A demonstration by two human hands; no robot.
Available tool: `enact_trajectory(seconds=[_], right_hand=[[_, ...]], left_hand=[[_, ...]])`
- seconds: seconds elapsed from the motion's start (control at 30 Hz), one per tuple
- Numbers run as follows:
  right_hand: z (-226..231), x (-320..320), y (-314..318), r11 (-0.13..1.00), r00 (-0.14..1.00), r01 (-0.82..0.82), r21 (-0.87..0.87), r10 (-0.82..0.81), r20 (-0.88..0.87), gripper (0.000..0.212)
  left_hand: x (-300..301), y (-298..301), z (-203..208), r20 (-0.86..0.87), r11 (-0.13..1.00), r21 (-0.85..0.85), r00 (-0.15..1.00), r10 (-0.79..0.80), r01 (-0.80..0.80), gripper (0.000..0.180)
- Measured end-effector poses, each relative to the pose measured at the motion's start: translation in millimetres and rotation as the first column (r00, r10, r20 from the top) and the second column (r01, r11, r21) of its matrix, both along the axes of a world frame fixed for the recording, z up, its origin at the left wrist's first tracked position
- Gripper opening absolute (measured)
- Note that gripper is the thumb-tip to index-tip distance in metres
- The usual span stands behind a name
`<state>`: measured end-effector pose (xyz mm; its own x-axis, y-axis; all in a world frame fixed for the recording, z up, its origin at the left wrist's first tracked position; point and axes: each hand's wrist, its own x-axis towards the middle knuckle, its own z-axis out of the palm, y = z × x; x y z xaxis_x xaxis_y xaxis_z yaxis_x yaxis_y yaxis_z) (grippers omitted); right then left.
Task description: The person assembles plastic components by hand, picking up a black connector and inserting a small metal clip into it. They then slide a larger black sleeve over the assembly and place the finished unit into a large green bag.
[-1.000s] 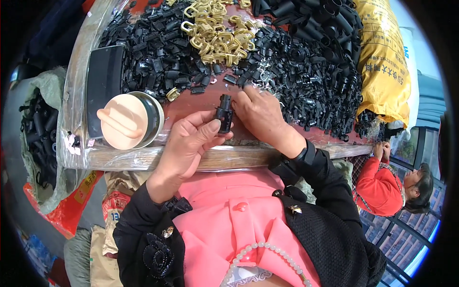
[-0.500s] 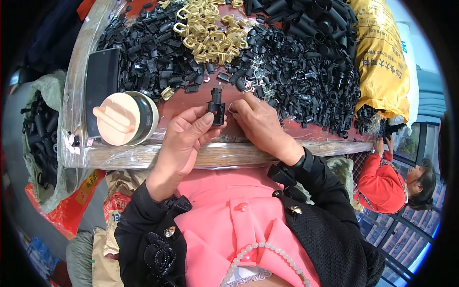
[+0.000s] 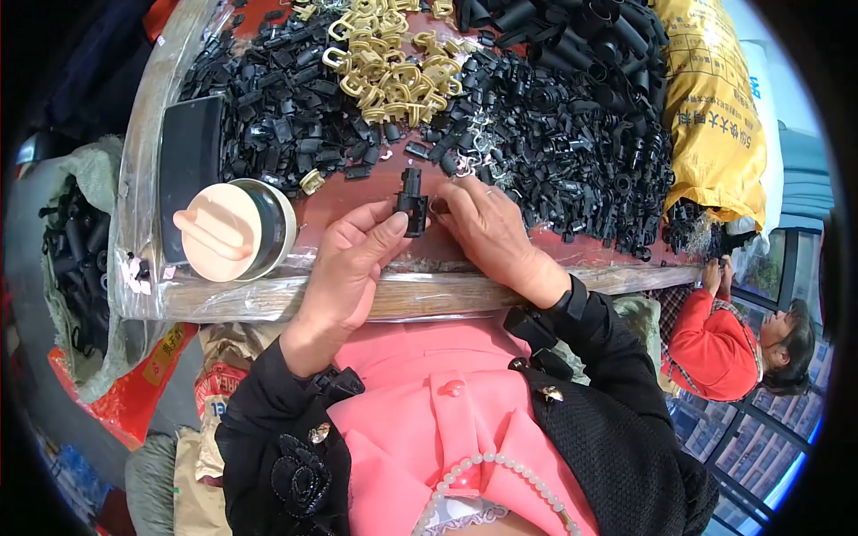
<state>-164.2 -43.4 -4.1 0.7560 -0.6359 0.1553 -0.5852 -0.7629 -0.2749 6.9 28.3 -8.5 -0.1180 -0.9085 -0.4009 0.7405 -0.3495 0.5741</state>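
Observation:
Between thumb and fingers, my left hand (image 3: 362, 246) holds a small black plastic housing (image 3: 410, 204) upright over the table's near edge. Its narrower end points away from me. Just to the right, my right hand (image 3: 483, 223) has thumb and forefinger pinched close to the housing's side. What that pinch holds is too small to name; a bit of something thin and light shows at the fingertips. Beyond my hands lie a heap of small black plastic parts (image 3: 277, 98), a pile of beige plastic clips (image 3: 393, 76) and some silvery metal wire pieces (image 3: 483, 143).
A jar with a cream handled lid (image 3: 219, 230) stands left, beside a dark flat box (image 3: 192, 143). Black tubes (image 3: 590, 40) and a yellow sack (image 3: 710, 107) lie far right. The wooden table edge (image 3: 241, 297) runs before me. A co-worker in red (image 3: 715, 344) sits at right.
My left hand and the housing have shifted slightly right, nearer my right hand. The right hand's fingers have moved a little, still pinched.

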Motion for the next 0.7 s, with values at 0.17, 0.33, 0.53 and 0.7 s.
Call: enact_trajectory(seconds=[0.17, 0.33, 0.53, 0.7], right_hand=[[3, 4, -3, 0.999, 0.999, -0.031, -0.034, 0.029, -0.044, 0.016], [-1, 1, -9, 0.993, 0.996, -0.074, -0.09, 0.078, 0.046, 0.015], [7, 1, -3, 0.977, 0.969, -0.088, 0.196, 0.038, 0.245, 0.014], [34, 5, 0, 0.807, 0.916, -0.071, 0.586, -0.18, 0.359, 0.012]], left_hand=[[1, 0, 2, -0.002, 1.0, -0.016, 1.0, -0.015, 0.015, 0.029], [1, -1, 3, -0.006, 0.999, -0.019, 0.999, -0.036, 0.036, 0.029], [0, -1, 4, -0.004, 0.999, -0.003, 0.999, -0.047, 0.047, 0.029], [-6, 1, 0, -0.073, 0.995, -0.064, 0.994, -0.086, 0.081, 0.03]])
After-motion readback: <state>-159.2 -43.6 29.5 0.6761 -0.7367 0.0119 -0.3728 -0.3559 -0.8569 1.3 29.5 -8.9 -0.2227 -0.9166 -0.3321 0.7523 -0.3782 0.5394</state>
